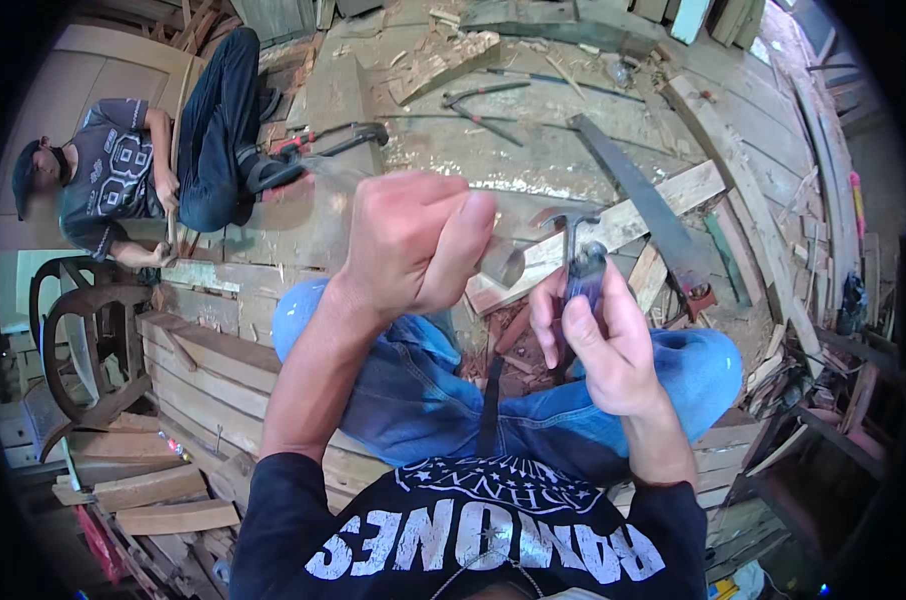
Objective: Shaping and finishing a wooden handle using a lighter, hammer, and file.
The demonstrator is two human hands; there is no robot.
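The tool being held by the right hand could be dropped if loosened; the left hand is being clenched, contents unclear.

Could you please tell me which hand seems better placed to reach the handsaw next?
Probably the right hand: it is nearer the handsaw, though it would first need to put down its tool. The left hand is a closed fist, farther away.
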